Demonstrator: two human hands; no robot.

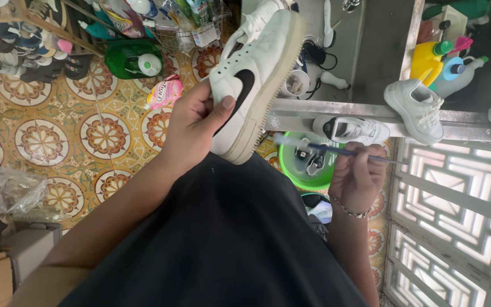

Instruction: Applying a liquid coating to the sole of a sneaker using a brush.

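Note:
My left hand (195, 122) grips a white sneaker (259, 68) with a black side mark by its heel, holding it up on its side with the ribbed sole edge turned to the right. A thin blue-handled brush (336, 150) lies level in my right hand (357, 176), its bristle end pointing left toward the sneaker's sole, a short gap from it. A bracelet circles my right wrist. My dark apron fills the lower middle of the view.
A green basin (291, 170) sits on the patterned tile floor below the brush. Two small white sneakers (416, 108) rest on a metal ledge at right. Bottles and a green container (134, 59) stand at the top. A white lattice screen (456, 199) is at right.

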